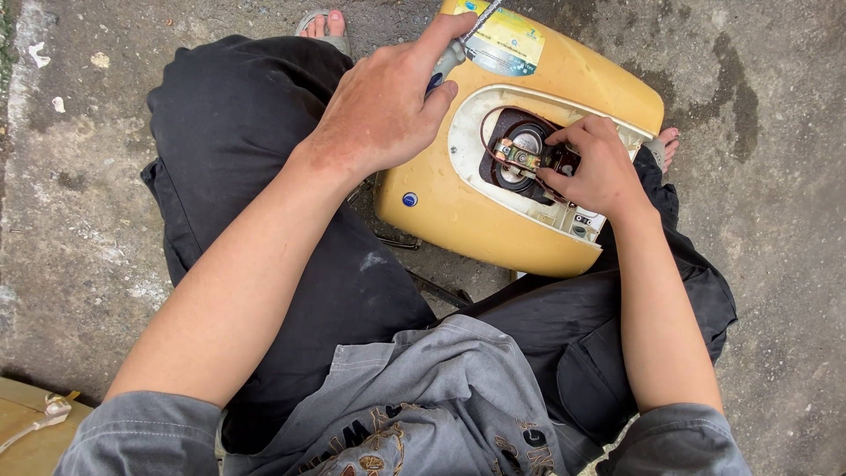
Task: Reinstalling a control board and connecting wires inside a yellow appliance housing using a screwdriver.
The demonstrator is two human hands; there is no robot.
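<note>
Far corner of yellow casing (529,106) cut off by top edge. Tool handle (448,60) mostly buried in left hand (383,106). Small parts in the opening (520,154) partly covered by right hand (599,167); fingertips hidden.

Single head-worn view, looking steeply down from above the lap onto both forearms. Close in: left-hand fingers (441,66) and right-hand fingers (577,145) fill the upper middle. Concrete floor (775,106) beyond and to either side of the fingers; grey shirt nearest the lens, below them. No second view to overlap.
</note>
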